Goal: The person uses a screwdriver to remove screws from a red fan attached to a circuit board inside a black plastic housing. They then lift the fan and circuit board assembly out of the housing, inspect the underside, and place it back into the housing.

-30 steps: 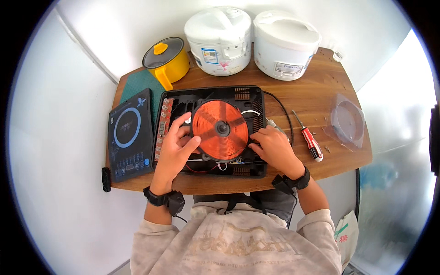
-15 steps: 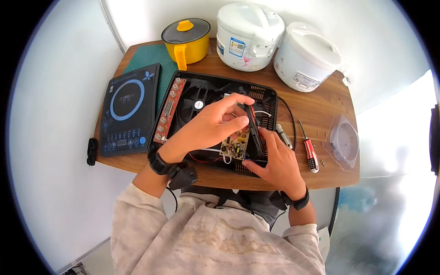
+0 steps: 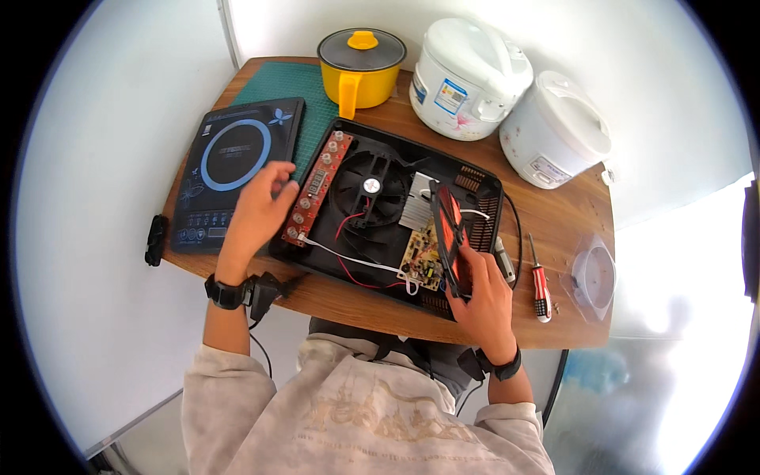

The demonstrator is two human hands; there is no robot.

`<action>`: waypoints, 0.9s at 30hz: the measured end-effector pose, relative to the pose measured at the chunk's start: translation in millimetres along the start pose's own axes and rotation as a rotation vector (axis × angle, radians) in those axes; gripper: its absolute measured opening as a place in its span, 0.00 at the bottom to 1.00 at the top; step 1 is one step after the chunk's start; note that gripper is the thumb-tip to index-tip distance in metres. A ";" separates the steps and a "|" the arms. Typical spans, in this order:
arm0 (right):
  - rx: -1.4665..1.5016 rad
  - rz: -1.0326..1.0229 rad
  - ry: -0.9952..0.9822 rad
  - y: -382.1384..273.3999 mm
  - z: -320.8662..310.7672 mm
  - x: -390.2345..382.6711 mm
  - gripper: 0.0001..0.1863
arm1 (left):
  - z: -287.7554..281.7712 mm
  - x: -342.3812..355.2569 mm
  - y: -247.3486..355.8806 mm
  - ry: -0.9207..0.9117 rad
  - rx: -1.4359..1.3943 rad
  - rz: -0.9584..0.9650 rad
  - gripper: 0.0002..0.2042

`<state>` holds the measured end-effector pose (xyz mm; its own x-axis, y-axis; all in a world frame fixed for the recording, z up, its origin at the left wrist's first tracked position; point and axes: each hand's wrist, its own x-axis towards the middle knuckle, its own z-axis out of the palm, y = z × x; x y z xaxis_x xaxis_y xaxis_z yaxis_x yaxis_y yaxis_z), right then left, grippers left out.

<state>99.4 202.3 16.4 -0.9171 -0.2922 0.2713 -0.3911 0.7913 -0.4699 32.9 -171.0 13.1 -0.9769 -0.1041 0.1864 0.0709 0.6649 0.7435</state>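
An induction cooker's black lower housing (image 3: 380, 136) lies opened on the table. Inside are a fan (image 3: 388, 190), a red button board (image 3: 315, 188), a grey heat sink (image 3: 418, 204) and a yellowish circuit board (image 3: 418, 265). My right hand (image 3: 489, 301) grips the lower edge of a heating coil (image 3: 448, 229), a dark frame with orange-red windings, tilted up on its side over the circuit board. My left hand (image 3: 260, 210) holds nothing; its fingers are loosely bent and apart, above the right edge of the cooker's glass top panel (image 3: 207, 190).
Right of the housing lie a red-and-white screwdriver (image 3: 540, 289), a grey-white tool (image 3: 504, 260), small screws and a clear plastic dish (image 3: 592, 277). A yellow pot (image 3: 376, 85) and two rice cookers (image 3: 467, 83) (image 3: 554, 131) stand behind. Under the panel lies a green mat (image 3: 317, 91).
My left hand has let go of the coil and moved left to the glass panel. The coil stays tilted up, now in my right hand alone. The whole view has shifted somewhat.
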 end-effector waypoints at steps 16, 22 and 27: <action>0.083 -0.018 0.246 18.6 32.7 -24.5 0.29 | 27.0 -42.3 -11.6 -0.065 -0.174 -0.225 0.20; 0.102 -0.037 0.238 23.4 29.4 -23.3 0.30 | 30.9 -50.9 -6.5 -0.035 -0.189 -0.241 0.21; 0.096 -0.029 0.247 27.5 30.6 -23.1 0.28 | 39.0 -53.8 -11.5 -0.023 -0.179 -0.165 0.19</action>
<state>107.4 214.4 -28.5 -0.8631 -0.1646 0.4774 -0.4335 0.7266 -0.5331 76.8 -144.2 -30.5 -0.9824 -0.1826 0.0395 -0.0579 0.4987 0.8648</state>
